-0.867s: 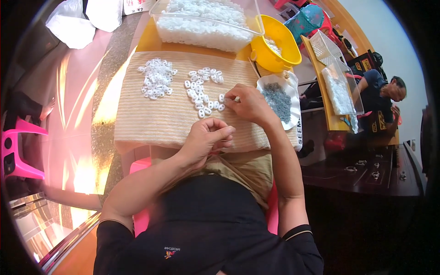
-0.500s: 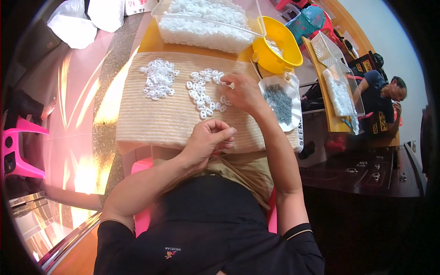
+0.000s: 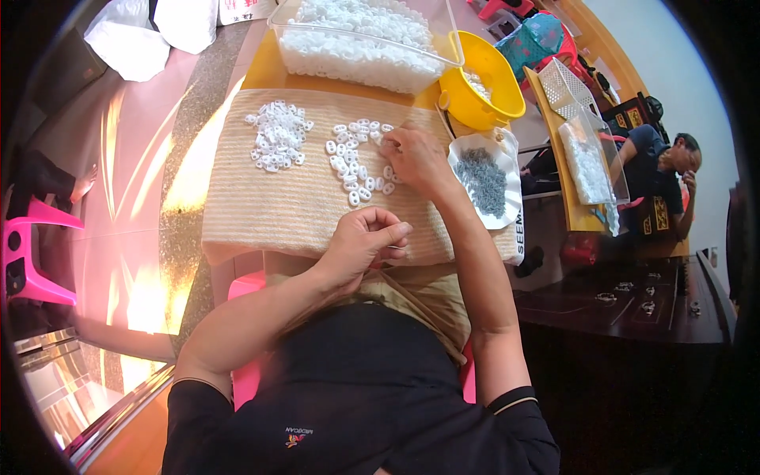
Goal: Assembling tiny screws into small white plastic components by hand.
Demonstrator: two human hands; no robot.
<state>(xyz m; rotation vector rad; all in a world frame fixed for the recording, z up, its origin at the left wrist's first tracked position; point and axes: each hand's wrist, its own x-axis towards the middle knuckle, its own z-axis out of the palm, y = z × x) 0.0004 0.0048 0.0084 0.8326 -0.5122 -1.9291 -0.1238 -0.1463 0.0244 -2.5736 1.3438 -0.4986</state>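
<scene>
My left hand is closed in a pinch above the near edge of the cloth-covered table, thumb against forefinger; what it may hold is too small to make out. Farther up, my right hand reaches down to the cloth with its fingertips together, at the right side of a loose ring of white two-hole oval pieces. Its fingers hide whatever lies under them. A denser pile of similar white pieces lies to the left. Right of my right hand, a white wavy-edged dish holds many tiny grey pieces.
Behind the striped cloth stand a clear bin full of white pieces and a yellow bucket. A person sits at the right near another clear box. A pink stool stands at the left.
The right hand's fingers have shifted slightly at the ring of white pieces. The left hand keeps its pinch in nearly the same place. The seated person's raised hand is nearer the head.
</scene>
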